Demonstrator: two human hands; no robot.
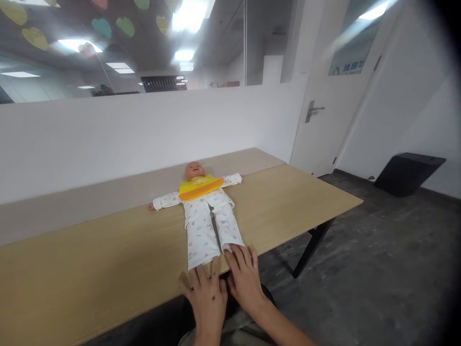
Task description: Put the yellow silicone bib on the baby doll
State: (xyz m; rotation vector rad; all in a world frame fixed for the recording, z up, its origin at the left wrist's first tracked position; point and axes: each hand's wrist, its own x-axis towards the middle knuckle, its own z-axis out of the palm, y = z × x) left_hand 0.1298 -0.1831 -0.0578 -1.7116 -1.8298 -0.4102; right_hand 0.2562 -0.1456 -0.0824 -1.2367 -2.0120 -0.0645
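A baby doll point(195, 170) lies on its back on the wooden table, head toward the wall and arms spread out. It wears white patterned clothes, a top and trousers point(202, 235), with a yellow bib point(200, 185) that has an orange catch pocket over its chest. At the table's front edge, my left hand point(207, 293) rests by the hem of one trouser leg, fingers spread. Beside it, my right hand point(245, 276) lies over the end of the other leg with its fingers apart. Whether the fingertips press on the cloth is hard to make out.
The table point(108, 269) stands against a white wall with a window point(144, 48) carrying heart-shaped stickers. Its right corner juts out above the dark floor, on a black leg point(313, 247). A door point(331, 96) and a black bin-like object point(408, 174) are on the right.
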